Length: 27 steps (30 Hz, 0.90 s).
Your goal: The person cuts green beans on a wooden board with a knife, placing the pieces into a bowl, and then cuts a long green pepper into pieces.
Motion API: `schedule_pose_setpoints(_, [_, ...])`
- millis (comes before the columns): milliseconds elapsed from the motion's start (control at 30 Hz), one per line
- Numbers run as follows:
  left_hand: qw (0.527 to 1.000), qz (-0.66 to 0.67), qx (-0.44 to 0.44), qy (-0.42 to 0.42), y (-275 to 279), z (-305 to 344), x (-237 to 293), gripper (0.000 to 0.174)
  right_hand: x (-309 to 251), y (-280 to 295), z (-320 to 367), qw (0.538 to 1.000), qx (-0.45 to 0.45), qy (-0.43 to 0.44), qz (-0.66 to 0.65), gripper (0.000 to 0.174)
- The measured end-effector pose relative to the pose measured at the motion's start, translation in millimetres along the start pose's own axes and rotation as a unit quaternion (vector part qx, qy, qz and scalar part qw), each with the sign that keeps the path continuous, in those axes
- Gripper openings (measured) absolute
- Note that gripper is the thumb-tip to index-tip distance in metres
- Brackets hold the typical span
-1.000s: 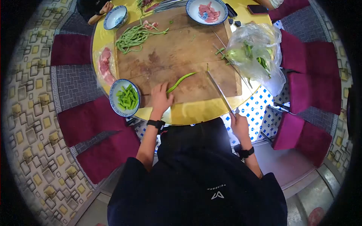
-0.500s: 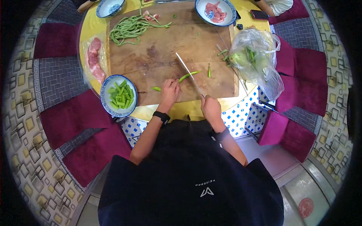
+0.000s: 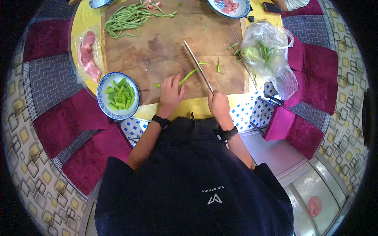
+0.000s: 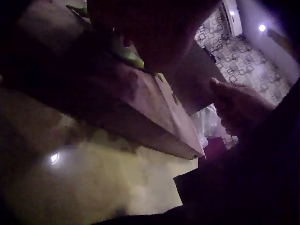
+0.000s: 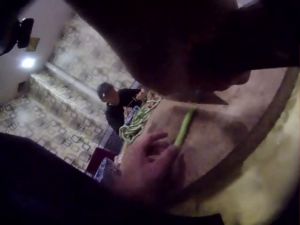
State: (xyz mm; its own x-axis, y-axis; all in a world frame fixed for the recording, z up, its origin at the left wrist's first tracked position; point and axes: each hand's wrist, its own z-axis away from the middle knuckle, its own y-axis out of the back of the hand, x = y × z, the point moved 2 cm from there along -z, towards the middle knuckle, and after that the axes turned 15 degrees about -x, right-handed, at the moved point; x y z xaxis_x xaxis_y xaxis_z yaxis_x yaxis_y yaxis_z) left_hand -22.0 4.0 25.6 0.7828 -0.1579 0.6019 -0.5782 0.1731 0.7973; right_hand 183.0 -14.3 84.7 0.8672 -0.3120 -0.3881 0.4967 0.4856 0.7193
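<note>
Right hand (image 3: 219, 104): fingers curled round knife (image 3: 198, 66). Left hand (image 3: 170, 93): fingers at green pepper (image 3: 189, 74), pinch or press unclear. Pepper runs right of them, under blade; if it rolls, edge could nick fingertips.

A slab of raw meat (image 3: 89, 59) lies along the left edge of the yellow table (image 3: 84, 19), a smartphone (image 3: 272, 7) near its far right edge; burgundy chairs (image 3: 319, 74) flank both sides.
</note>
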Motion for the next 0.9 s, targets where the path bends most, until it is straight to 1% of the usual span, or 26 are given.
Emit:
schedule_pose_setpoints(100, [1.0, 0.0, -0.02, -0.005, 3, 8, -15, 0.025, -9, 4, 13, 0.999, -0.027, 0.022, -0.021, 0.048])
schedule_pose_setpoints(200, [0.999, -0.009, -0.024, -0.043, -13, 16, -36, 0.019, -19, -4, 10, 0.999, -0.021, 0.037, -0.01, 0.049])
schedule_pose_setpoints(300, [0.999, 0.001, -0.014, -0.041, -15, 19, -40, 0.017, -13, -24, -8, 0.998, -0.01, 0.067, 0.018, 0.05])
schedule_pose_setpoints(333, [0.999, 0.0, -0.018, -0.044, -15, 18, -42, 0.017, -9, -28, -12, 0.998, -0.012, 0.059, 0.01, 0.05])
schedule_pose_setpoints(400, [0.998, -0.002, -0.026, -0.049, -16, 20, -45, 0.017, 0, -34, -18, 0.999, -0.018, 0.04, -0.008, 0.051])
schedule_pose_setpoints(500, [0.998, -0.032, 0.011, -0.062, 18, 23, -25, 0.024, 8, -38, -23, 0.999, -0.025, 0.028, 0.009, 0.053])
schedule_pose_setpoints(567, [0.998, -0.027, -0.011, -0.063, 17, 36, -34, 0.027, 9, -39, -22, 0.999, -0.025, 0.034, -0.004, 0.052])
schedule_pose_setpoints(700, [0.996, -0.024, -0.049, -0.075, 1, 50, -63, 0.031, -4, -28, -7, 0.999, -0.003, 0.046, 0.013, 0.051])
schedule_pose_setpoints(800, [0.996, -0.01, -0.041, -0.073, 6, 45, -57, 0.025, -20, -19, 15, 0.999, -0.029, 0.033, -0.002, 0.049])
schedule_pose_setpoints(900, [0.997, -0.002, -0.032, -0.065, 5, 42, -53, 0.025, -39, -18, 28, 0.999, -0.021, 0.047, -0.006, 0.047])
